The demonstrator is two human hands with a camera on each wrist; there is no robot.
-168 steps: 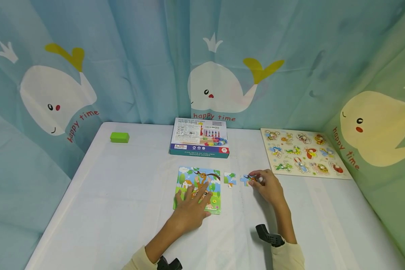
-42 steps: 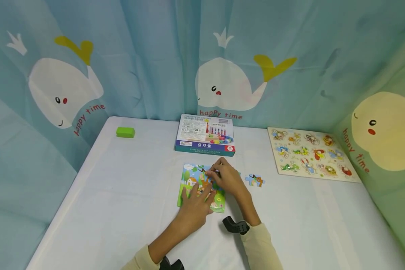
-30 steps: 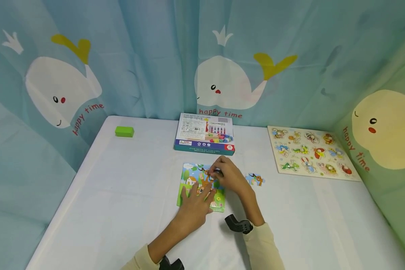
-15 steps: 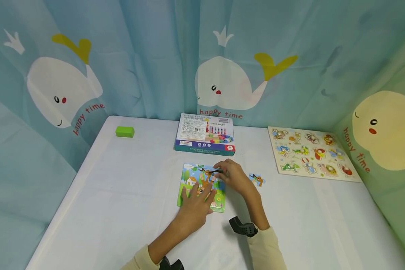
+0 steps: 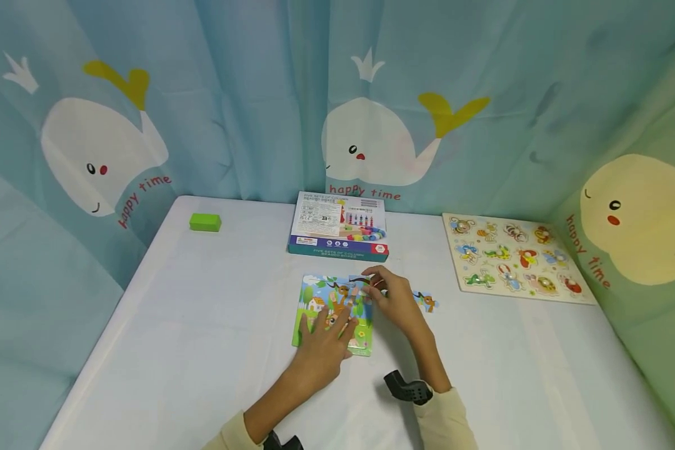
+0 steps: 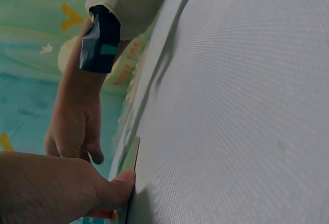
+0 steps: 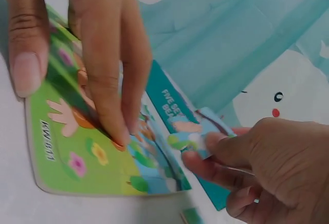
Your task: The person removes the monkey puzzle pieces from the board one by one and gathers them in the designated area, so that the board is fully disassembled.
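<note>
A jigsaw board (image 5: pixel 309 322) with a deer, house and trees lies mid-table. My left hand (image 5: pixel 319 359) rests on its lower part with fingers spread; in the left wrist view the thumb (image 6: pixel 119 189) touches the board's edge. My right hand (image 5: pixel 396 303) is at the upper right corner. Between thumb and fingers it pinches a jigsaw piece (image 7: pixel 198 131) showing a dark branch on blue, tilted and raised off the board in the right wrist view. A loose jigsaw piece (image 5: pixel 427 302) with a brown animal lies right of that hand, partly covered by it.
Behind the board lies a flat beaded-toy box (image 5: pixel 337 225). A wooden bug peg puzzle (image 5: pixel 517 259) is at the right, a green block (image 5: pixel 205 222) at the far left. Whale-print curtains (image 5: pixel 247 125) enclose the white table (image 5: pixel 174 350).
My right hand came from the loose pieces on the right over to the board's upper right. In the last second it drew slightly right with the piece. My left hand stayed put.
</note>
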